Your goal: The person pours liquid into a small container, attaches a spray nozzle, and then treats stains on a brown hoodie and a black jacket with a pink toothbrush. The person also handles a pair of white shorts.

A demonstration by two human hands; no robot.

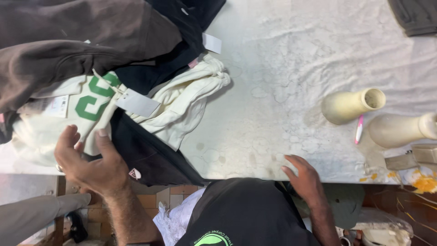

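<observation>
My left hand (88, 161) reaches into a pile of clothes at the table's left, fingers spread on the edge of a cream garment with green shapes (82, 109) and a black garment (145, 155) that hangs over the table's edge. It grips nothing that I can see. A brown hooded garment (77, 41) lies on top of the pile at the far left, and another cream garment (186, 100) spills out to the right. My right hand (305, 175) rests open at the table's near edge, holding nothing.
The white, cracked table top (296, 54) stretches right. Two cream vase-like forms (353, 105) (400, 129) lie on their sides with a pink pen (359, 129) between them. A dark garment (416, 16) sits at the far right corner. Paper tags (137, 103) hang from the clothes.
</observation>
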